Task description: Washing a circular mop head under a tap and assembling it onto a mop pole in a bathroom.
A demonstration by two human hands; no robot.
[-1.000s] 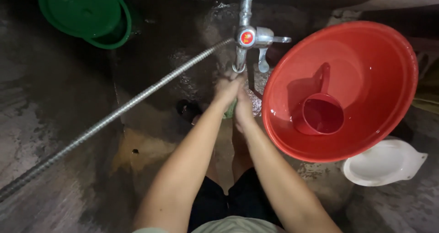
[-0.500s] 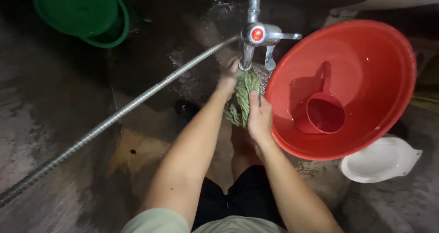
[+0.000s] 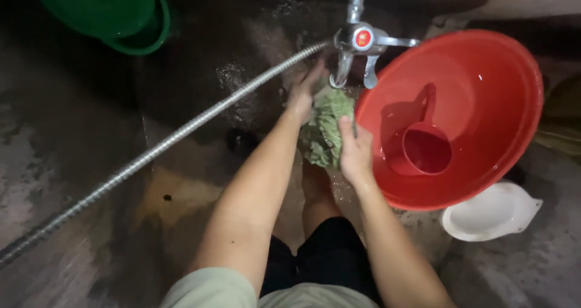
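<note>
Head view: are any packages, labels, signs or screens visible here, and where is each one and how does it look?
Label: a small round red mark on the front of the metal tap, at top centre, above the hands; any print on it is too small to tell.
Packages, signs, screens: none in view.

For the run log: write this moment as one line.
left hand: on leafy greens, under tap | right hand: grips greens | beside: red basin holding red scoop | floor: wet
</note>
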